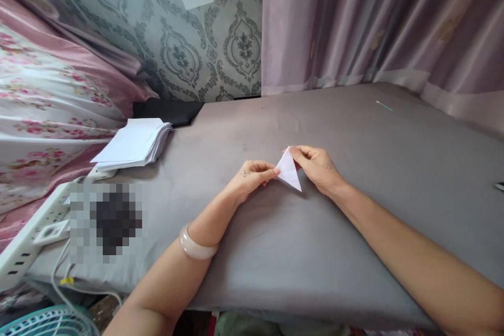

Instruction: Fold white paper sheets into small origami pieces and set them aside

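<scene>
A small white paper folded into a triangle (289,170) is held just above the grey cloth-covered table (354,131). My left hand (254,176) pinches the triangle's left corner with its fingertips. My right hand (317,167) grips the paper's upper right edge with thumb and fingers closed on it. A pale bangle sits on my left wrist. Both forearms reach in from the near edge.
A stack of white paper sheets (134,143) lies at the table's left edge beside a black cloth (169,111). A white power strip (35,233) with a cable lies at the left. Floral fabric, patterned wallpaper and pink curtains stand behind. A teal fan guard (47,323) shows at the bottom left.
</scene>
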{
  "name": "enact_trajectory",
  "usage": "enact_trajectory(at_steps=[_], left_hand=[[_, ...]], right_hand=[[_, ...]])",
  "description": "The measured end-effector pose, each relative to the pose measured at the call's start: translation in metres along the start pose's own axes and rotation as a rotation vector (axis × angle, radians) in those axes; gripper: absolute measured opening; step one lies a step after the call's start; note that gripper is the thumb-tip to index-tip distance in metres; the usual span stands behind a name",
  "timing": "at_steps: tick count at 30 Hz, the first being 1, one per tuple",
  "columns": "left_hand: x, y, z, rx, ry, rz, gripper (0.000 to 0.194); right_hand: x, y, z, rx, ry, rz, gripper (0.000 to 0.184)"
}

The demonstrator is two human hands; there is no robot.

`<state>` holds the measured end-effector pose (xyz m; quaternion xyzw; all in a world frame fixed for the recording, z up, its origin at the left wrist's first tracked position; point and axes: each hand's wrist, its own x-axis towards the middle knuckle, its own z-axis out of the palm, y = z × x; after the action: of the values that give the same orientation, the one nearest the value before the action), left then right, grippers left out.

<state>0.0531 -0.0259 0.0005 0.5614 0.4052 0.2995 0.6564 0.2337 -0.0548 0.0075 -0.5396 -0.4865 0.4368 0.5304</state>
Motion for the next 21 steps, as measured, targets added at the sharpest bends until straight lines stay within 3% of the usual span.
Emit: enact_trajectory(at_steps=[5,12,21], left_hand=[[0.013,-0.008,-0.008,-0.224,0.209,0.088,0.035],[0.013,-0.009,-0.008,-0.234,0.21,0.163,0.034],[0.01,-0.008,-0.004,-0.188,0.241,0.172,0.031]], right_hand=[[0.0,0.003,-0.001,-0.184,0.123,-0.211,0.035],[-0.006,0.008,0.006,-0.588,0.139,-0.659,0.031],[-0.013,0.01,0.009,-0.898,0.123,-0.764,0.038]])
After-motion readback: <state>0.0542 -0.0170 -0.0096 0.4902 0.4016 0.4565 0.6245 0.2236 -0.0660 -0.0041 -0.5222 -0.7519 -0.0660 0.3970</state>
